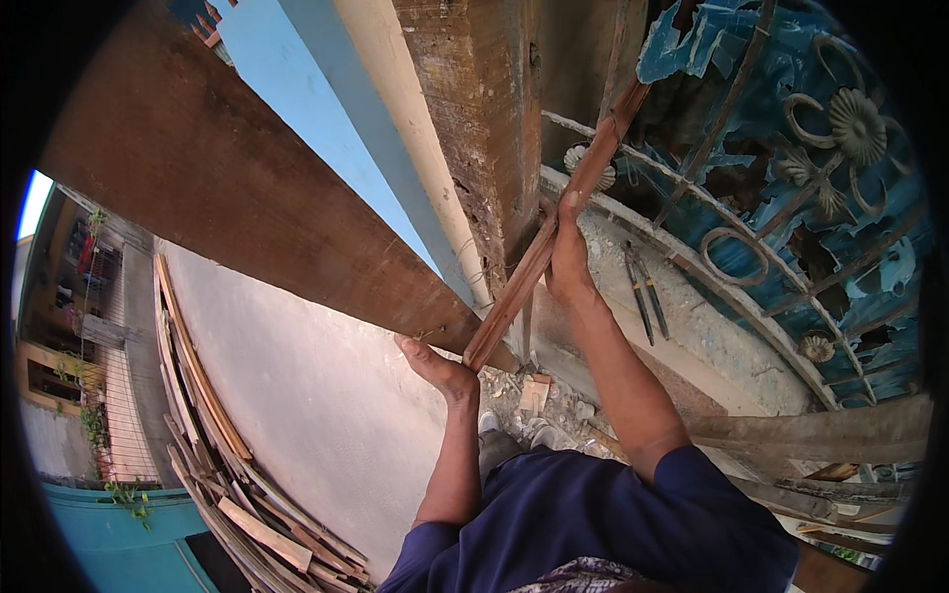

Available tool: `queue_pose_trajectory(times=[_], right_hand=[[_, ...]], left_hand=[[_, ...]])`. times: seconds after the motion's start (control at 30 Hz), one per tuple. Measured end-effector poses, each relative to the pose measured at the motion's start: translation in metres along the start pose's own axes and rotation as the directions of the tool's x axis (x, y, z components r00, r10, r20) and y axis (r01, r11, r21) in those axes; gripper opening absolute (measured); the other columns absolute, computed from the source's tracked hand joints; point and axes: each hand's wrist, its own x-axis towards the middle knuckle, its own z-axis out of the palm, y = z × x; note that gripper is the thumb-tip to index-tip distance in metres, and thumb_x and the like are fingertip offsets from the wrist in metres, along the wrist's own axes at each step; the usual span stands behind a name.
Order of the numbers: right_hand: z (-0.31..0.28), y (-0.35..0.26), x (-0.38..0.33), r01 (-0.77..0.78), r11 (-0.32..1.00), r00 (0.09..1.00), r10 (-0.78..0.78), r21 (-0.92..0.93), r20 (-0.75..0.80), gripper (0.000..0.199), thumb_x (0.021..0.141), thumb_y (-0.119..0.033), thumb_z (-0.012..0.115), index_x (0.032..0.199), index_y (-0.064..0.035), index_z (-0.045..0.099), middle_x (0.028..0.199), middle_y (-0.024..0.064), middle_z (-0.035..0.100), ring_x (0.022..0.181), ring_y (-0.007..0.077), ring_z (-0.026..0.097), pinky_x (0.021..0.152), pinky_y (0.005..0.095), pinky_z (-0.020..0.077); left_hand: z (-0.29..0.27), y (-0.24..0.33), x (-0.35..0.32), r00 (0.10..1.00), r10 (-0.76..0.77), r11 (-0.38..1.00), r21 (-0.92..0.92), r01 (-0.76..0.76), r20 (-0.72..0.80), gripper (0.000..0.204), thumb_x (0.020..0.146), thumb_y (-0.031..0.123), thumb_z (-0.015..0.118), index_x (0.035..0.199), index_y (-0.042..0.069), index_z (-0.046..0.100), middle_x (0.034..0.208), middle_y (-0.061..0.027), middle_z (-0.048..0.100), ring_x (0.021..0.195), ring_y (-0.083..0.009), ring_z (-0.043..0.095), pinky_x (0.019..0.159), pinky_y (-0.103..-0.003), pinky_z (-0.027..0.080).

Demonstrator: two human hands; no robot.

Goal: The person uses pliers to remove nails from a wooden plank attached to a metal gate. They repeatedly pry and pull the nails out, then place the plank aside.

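Observation:
A long reddish-brown wooden strip (514,296) slants up and right between my arms, past a thick weathered post (474,128). My right hand (568,259) is closed round its middle, close by the post. At the strip's lower end, my left hand (447,376) holds it against the palm, thumb stretched out to the left and fingers mostly hidden behind the wood. Just beyond that hand ends a wide brown plank (237,178), which comes down from the upper left. The strip's far end meets torn blue sheeting (682,44).
Dark-handled pincers (643,292) lie on a dusty ledge (722,346) right of my right arm. Behind them stands an ornate metal grille (761,237). Rubble (539,395) lies by my feet. Long boards (257,494) are piled at the lower left along pale paving (297,346).

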Motion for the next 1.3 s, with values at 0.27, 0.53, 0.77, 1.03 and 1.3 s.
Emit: queue_pose_trajectory(times=[0.27,0.53,0.77,1.03,1.3], right_hand=[[0.006,-0.004,0.000,0.017,0.998,0.998,-0.020,-0.052,-0.060,0.114,0.086,-0.082,0.043,0.147,0.0135,0.029,0.147,0.0227,0.037,0.135,0.0286,0.037,0.114,0.0351,0.0261],[0.007,-0.001,0.002,0.051,0.997,0.992,-0.057,-0.056,-0.112,0.109,0.085,-0.080,0.048,0.143,0.0124,0.036,0.134,0.0177,0.045,0.126,0.0254,0.043,0.108,0.0336,0.0317],[0.000,0.007,0.009,0.065,0.997,0.988,-0.071,-0.047,-0.140,0.102,0.089,-0.076,0.046,0.142,0.0116,0.038,0.126,0.0141,0.050,0.118,0.0230,0.048,0.103,0.0313,0.0368],[0.006,0.000,0.003,0.028,0.999,0.993,-0.032,-0.033,-0.116,0.101,0.090,-0.076,0.044,0.142,0.0106,0.038,0.135,0.0155,0.046,0.122,0.0230,0.045,0.106,0.0320,0.0339],[0.003,0.000,0.001,0.028,0.998,0.994,-0.033,-0.051,-0.104,0.104,0.090,-0.075,0.044,0.145,0.0118,0.032,0.140,0.0160,0.043,0.127,0.0233,0.042,0.109,0.0326,0.0312]], left_hand=[[0.001,0.005,0.001,1.000,0.019,1.000,-0.004,-0.019,-0.012,0.076,0.101,0.065,0.026,0.122,-0.006,0.047,0.118,-0.0166,0.052,0.113,-0.0254,0.049,0.101,-0.039,0.036],[-0.002,0.002,0.002,0.999,0.043,0.998,0.045,-0.041,-0.034,0.071,0.102,0.062,0.027,0.119,-0.004,0.047,0.113,-0.0146,0.052,0.110,-0.0232,0.048,0.099,-0.038,0.036],[0.003,0.010,0.002,0.999,0.029,0.999,0.014,-0.029,-0.019,0.076,0.102,0.063,0.023,0.124,-0.005,0.047,0.121,-0.0169,0.052,0.115,-0.0257,0.049,0.101,-0.039,0.036],[-0.001,0.009,0.001,0.999,0.026,0.999,0.017,-0.027,0.029,0.077,0.103,0.061,0.024,0.146,-0.001,0.035,0.142,-0.0192,0.045,0.133,-0.0293,0.040,0.113,-0.043,0.027],[-0.005,-0.002,-0.001,1.000,-0.005,1.000,-0.020,0.005,0.020,0.076,0.104,0.058,0.024,0.144,-0.006,0.034,0.143,-0.0213,0.043,0.134,-0.0300,0.040,0.114,-0.043,0.027]])
